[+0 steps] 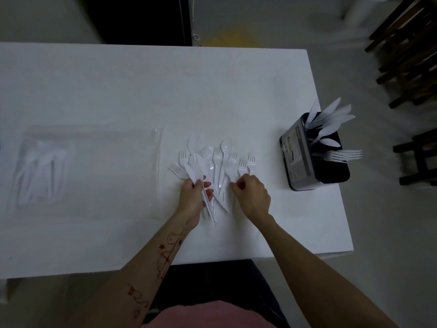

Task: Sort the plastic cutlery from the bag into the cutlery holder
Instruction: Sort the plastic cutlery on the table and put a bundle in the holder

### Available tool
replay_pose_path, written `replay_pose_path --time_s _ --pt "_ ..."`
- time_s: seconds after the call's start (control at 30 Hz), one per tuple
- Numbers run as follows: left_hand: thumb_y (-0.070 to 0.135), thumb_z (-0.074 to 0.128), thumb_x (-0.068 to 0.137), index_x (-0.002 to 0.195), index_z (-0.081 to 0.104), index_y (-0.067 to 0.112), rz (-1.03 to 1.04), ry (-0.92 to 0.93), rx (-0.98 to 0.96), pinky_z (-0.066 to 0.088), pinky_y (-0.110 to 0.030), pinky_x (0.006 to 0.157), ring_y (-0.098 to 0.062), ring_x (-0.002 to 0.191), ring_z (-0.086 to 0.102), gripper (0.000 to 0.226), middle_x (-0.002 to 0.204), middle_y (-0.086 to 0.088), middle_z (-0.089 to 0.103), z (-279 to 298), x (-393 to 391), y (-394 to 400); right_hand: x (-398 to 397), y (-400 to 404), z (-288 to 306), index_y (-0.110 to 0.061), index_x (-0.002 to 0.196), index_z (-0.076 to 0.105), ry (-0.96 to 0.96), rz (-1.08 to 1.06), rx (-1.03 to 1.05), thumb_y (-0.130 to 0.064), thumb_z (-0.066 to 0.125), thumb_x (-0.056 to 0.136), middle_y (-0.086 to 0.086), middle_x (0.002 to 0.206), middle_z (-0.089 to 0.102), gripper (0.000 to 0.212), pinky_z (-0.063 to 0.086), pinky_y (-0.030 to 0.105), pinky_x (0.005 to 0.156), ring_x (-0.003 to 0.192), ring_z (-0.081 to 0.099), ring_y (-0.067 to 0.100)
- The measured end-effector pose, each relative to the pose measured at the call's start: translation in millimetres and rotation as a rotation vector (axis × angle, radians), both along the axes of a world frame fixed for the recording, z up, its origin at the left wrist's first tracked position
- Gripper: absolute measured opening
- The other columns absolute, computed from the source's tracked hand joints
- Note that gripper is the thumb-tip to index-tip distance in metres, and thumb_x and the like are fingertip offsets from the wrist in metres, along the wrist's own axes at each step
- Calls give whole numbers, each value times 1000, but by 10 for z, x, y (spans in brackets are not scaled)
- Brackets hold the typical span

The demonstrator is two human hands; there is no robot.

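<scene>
A loose pile of white plastic cutlery (216, 159), forks, spoons and knives, lies fanned out on the white table (142, 91). My left hand (192, 197) is shut on a few white knives (197, 171), blades pointing away from me. My right hand (253, 195) rests at the pile's right edge, fingers pinched at a handle; whether it holds it is unclear. The black cutlery holder (307, 166) stands near the table's right edge, with knives and spoons upright at its far end and forks in the middle part. A clear plastic bag (94, 171) lies left, several white pieces inside.
Dark wooden chairs (411, 55) stand off the table's right side. The table's right edge runs just past the holder. A dark doorway (142, 17) lies beyond the far edge. My lap in a pink top (208, 316) is at the near edge.
</scene>
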State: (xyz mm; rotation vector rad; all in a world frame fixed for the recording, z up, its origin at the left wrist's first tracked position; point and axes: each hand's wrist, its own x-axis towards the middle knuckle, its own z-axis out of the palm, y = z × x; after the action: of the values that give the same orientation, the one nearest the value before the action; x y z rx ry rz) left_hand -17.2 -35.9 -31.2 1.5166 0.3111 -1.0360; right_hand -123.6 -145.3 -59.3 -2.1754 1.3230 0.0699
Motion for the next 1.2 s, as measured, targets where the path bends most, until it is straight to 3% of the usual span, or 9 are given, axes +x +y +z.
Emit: replay_pose_path --time_s 0.1,0.2,0.4,0.53,0.67,0.87,1.03,1.2 --pt "15 37 103 121 54 9 1 4 2 51 -24 71 -14 78 59 26 95 -4 61 2 -10 8 -101 -71 -2 -17 86 56 -5 -143 -14 -41 59 93 -1 86 59 25 46 30 66 75 60 19" --pt "15 38 102 120 54 9 3 11 4 51 -24 70 -14 78 59 24 95 -4 62 -12 -19 13 -111 -95 38 -16 94 54 -7 -205 -38 -40 60 93 -1 90 55 25 44 30 65 75 57 17" --pt "7 54 95 122 56 2 -16 14 -1 52 -27 76 -14 74 58 28 92 -7 62 -28 -30 17 45 98 81 -16 94 58 83 -40 -14 -38 62 92 -4 85 55 22 38 26 64 71 53 14" --pt "8 47 99 122 57 2 -16 37 -21 52 -22 73 -11 71 56 26 91 -3 64 -31 -23 22 106 64 80 -12 95 64 119 -108 25 -27 62 92 4 91 65 15 41 26 63 71 55 16" --pt "12 43 101 119 57 4 -10 26 -27 52 -24 78 -12 76 58 25 94 -4 64 -7 -37 6 128 50 106 -10 89 63 155 -104 13 -19 59 89 5 85 63 10 40 26 59 66 54 17" --pt "9 49 98 120 56 5 -38 24 -11 52 -24 75 -13 78 61 24 96 -4 65 -14 -26 15 33 -4 149 -11 88 62 143 -67 -18 -22 56 90 5 88 64 13 38 26 60 68 53 18" --pt "11 53 96 120 56 5 -19 67 -11 51 -25 71 -15 78 61 25 97 -6 65 -24 -43 16 -21 -13 118 -17 91 59 128 28 -12 -40 69 86 -2 88 60 26 40 26 65 72 54 15" --pt "11 54 95 120 56 5 -30 74 -17 52 -25 72 -16 78 62 26 94 -5 65 -45 -52 21 43 -26 96 -13 96 64 185 38 -7 -29 66 90 3 94 66 17 46 28 66 74 57 17"
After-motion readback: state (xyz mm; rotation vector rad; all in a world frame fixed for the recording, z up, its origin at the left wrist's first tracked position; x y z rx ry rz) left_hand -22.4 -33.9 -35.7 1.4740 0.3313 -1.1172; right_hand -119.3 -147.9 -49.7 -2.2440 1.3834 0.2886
